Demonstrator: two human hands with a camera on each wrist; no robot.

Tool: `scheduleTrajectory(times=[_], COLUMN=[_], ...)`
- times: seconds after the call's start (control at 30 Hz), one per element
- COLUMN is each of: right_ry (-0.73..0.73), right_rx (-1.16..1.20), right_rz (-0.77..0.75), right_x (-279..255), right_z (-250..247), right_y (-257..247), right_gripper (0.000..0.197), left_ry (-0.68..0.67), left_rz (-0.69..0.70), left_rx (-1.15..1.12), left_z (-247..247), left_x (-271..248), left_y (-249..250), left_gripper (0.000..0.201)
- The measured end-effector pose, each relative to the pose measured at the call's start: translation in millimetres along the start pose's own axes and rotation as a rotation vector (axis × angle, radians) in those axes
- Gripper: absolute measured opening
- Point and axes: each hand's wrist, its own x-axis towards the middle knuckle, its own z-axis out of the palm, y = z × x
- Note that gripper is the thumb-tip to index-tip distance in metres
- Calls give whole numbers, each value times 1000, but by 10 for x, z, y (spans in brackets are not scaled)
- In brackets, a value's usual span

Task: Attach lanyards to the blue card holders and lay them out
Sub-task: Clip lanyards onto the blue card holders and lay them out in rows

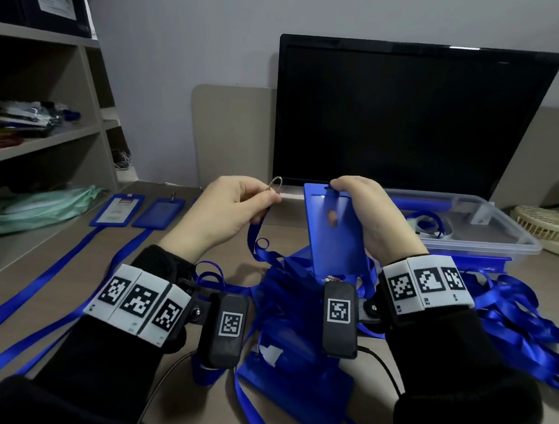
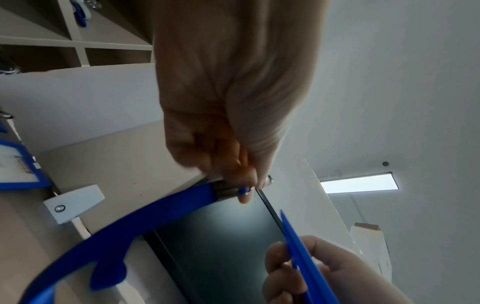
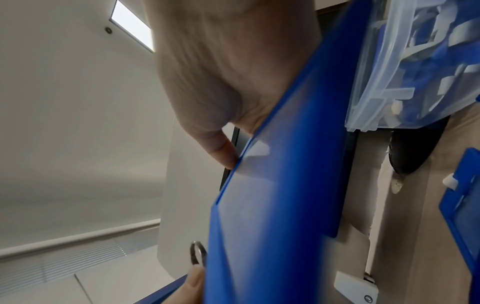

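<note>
we see the tabletop (image 1: 169, 320) first, pale wood, with a dark monitor (image 1: 409, 118) standing at its back edge and a shelf unit (image 1: 42, 146) along the left. a clear plastic bin (image 1: 490, 235) sits just right of the monitor's foot, with blue and white bits inside, and a small beige fan (image 1: 549, 224) lies beyond it. a loose heap of blue lanyards (image 1: 514, 317) spreads over the tabletop under and to the right of our wrists, with more blue card holders (image 1: 291, 390) lying among them near the front edge. at the left, two finished card holders (image 1: 137, 210) lie side by side, their straps running toward the near left corner.

our right hand (image 1: 374, 216) holds a blue card holder (image 1: 333, 236) tilted up above the heap, fingers curled over its top edge at the slot and thumb behind it. our left hand (image 1: 235, 208) is raised just beside it, thumb and fingers pinching the metal end of a lanyard (image 1: 256, 230), whose strap hangs down into the heap. the small metal ring (image 1: 276, 183) on that end stands above the fingertips, close to the holder's top left corner but apart from it.
</note>
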Motion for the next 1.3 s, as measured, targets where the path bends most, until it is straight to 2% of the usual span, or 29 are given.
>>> scheduleTrajectory(times=[0.1,0.2,0.27,0.37,0.47,0.63,0.77,0.93,1.07,1.2,1.3], right_ry=[-45,-62,-62,-49,-19,-42,-42,-43,-59,-93,-115], right_rx=[-21,-57,-66,35,-33,-107,-89,-2,26,20,29], right_rz=[24,-29,2,93,82,-21,-175,-274,-236,-218,-211], right_x=[-20,-21,-13,-17,-41,-7,-1,-26,-33,-32,-34], right_z=[-12,-17,-49,-99,-107,-95,-93,-75,-64,-36,-19], right_y=[-7,-2,5,-10,-49,15,26,-3,-14,0,9], right_gripper=[14,21,24,10,7,39,12,13,13,18,19], left_ry=[47,30,-27,-35,-46,-88,-86,-50,-49,-22,-32], left_rz=[18,6,1,34,11,-46,-104,-59,-32,-39,-44], left_rx=[59,-70,-205,-248,-200,-117,-175,-234,-231,-229,-273], left_z=[-22,-19,18,70,95,121,116,122,150,159,170], left_x=[19,20,-2,-3,17,55,80,86,84,109,109], left_y=[-41,-29,9,24,10,-46,-45,-39,-44,-75,-85], left_gripper=[21,20,13,11,13,22,29,31,28,36,34])
